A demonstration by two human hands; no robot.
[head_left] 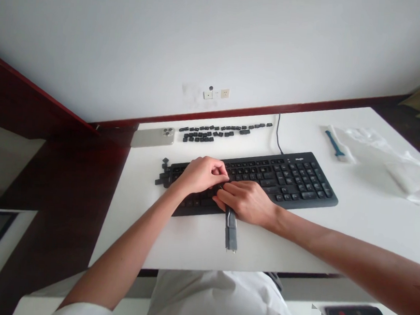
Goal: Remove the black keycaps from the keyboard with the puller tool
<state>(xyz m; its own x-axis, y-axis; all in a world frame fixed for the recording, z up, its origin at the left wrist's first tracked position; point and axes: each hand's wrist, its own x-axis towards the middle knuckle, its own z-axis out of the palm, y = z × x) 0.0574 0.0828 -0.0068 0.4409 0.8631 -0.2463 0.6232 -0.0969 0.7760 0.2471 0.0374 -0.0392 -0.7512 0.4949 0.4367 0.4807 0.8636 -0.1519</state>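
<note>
With the keyboard [284, 183] lying mid-bench [135, 229], the left hand [201, 174] pinched together over its keys [303, 179] and the right hand [246, 202] apparently clamped on a grey tool [231, 232], its tip hidden, a slip could snap a key or flick it off the bench's near edge.

1. Black rectangular keyboard [295, 179]: matt plastic, smooth keys.
2. Long grey tool [231, 232]: dull, metal-looking strip (partly hidden).
3. White desk top [142, 230]: smooth, faintly glossy laminate.
4. Dark red wooden edging [235, 112]: polished sheen.
5. Crumpled white sheet [387, 162]: thin, soft cloth or paper.
</note>
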